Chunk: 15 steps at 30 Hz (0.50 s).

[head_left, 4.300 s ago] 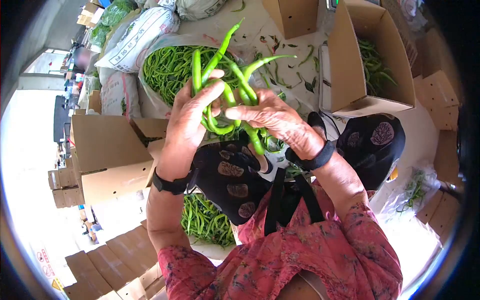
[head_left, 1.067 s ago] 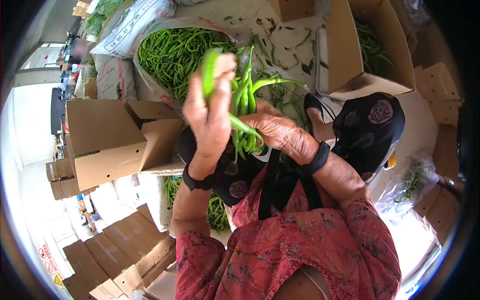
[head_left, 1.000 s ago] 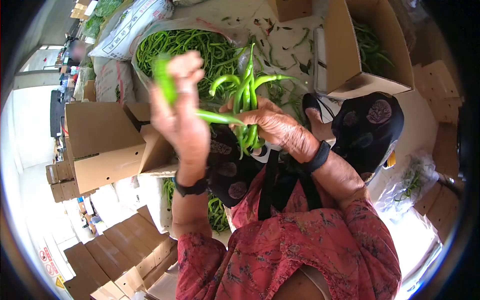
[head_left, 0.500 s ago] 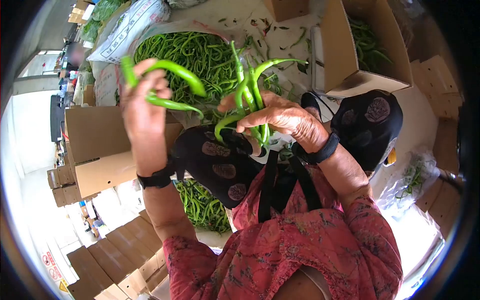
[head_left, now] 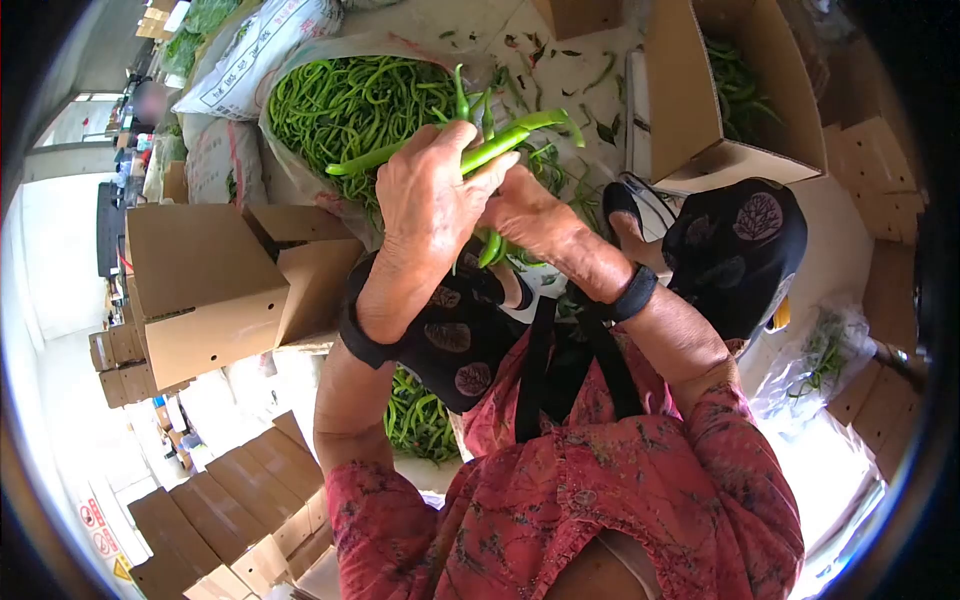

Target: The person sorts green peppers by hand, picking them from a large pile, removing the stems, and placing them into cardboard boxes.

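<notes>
My left hand (head_left: 428, 190) is closed around long green chili peppers (head_left: 365, 160), one of which juts out to the left. Against its fingertips sits my right hand (head_left: 540, 215), wrapped round a small bunch of peppers. Stems and tips of this bunch (head_left: 493, 248) poke out above and below the hands. More peppers (head_left: 520, 132) slant up to the right between the two hands. Fingers of both hands partly hide what they grip. Just beyond, an opened plastic sack (head_left: 345, 110) spills a heap of the same peppers.
At the right stands an open cardboard box (head_left: 690, 110) with peppers inside. Another open carton (head_left: 205, 285) is at my left, above a pepper pile (head_left: 420, 420). Stacked cartons (head_left: 230, 500) fill the lower left. A clear bag (head_left: 820, 350) lies right. Scraps litter the floor.
My left hand has moved right with its peppers, from over the carton to meet my right hand. The right hand keeps its bunch and stays nearly in place.
</notes>
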{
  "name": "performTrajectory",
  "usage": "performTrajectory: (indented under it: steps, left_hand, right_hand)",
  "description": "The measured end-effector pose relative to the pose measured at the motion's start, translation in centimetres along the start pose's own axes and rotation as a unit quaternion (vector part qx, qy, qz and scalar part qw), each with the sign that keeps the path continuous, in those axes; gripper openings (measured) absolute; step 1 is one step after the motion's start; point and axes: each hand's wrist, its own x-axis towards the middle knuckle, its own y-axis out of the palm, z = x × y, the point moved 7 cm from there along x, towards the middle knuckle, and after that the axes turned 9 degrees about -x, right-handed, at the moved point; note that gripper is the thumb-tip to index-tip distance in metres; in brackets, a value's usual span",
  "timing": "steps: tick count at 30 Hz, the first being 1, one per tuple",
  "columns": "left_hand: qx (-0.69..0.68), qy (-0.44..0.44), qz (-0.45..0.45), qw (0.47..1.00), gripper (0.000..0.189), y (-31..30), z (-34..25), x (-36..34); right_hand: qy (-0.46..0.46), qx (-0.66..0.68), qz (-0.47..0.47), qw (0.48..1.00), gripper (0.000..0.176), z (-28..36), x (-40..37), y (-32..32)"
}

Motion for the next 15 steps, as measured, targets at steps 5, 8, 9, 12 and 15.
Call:
performTrajectory:
  steps: [5,8,9,12,15]
  left_hand:
    - [-0.264,-0.174,0.043,0.948,0.013,0.4,2.8,0.4]
    - [-0.559,-0.247,0.012,0.792,0.02,-0.4,4.0,-0.1]
    - [-0.605,-0.253,-0.026,0.755,0.016,-0.9,4.3,-0.2]
    - [-0.645,-0.24,-0.055,0.724,0.017,-3.1,3.5,-0.4]
    - [-0.648,-0.169,-0.072,0.74,0.038,-7.7,4.1,-2.2]
  right_hand:
    - [0.01,0.194,0.003,0.981,0.055,3.1,-1.4,-0.6]
    - [-0.026,0.344,0.073,0.936,0.054,3.3,-0.5,-1.1]
    - [0.03,0.447,0.051,0.893,0.047,2.0,-0.4,-0.8]
    - [0.074,0.509,0.08,0.854,0.029,0.2,0.8,-1.2]
    - [0.006,0.569,0.135,0.811,0.021,1.4,1.0,-2.4]
